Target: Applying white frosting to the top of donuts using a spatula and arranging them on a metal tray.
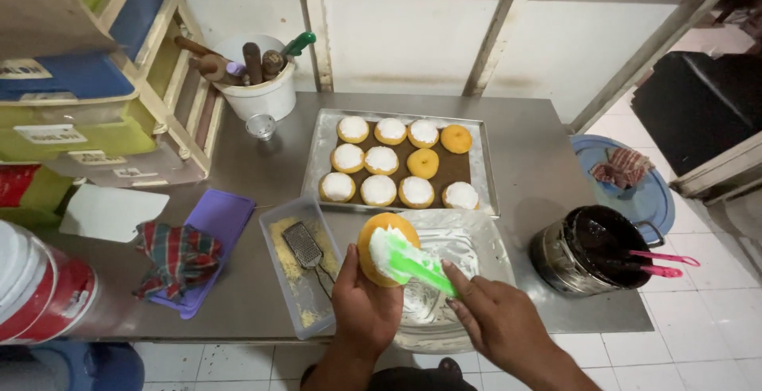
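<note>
Doughnut (381, 240): gripped by left hand (365, 305) at its lower edge, above bowl (476, 240); likely soft, light, easily squashed, best held by bare sides. Green spatula (417, 265): pinched in right hand (494, 319), spreading white cream. Tray (317, 153) beyond both hands

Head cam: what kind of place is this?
Likely a small bakery or home food-prep corner. A metal tray of iced doughnuts sits on a steel table, the left hand holds a doughnut while the right hand spreads white icing with a green spatula.
</note>
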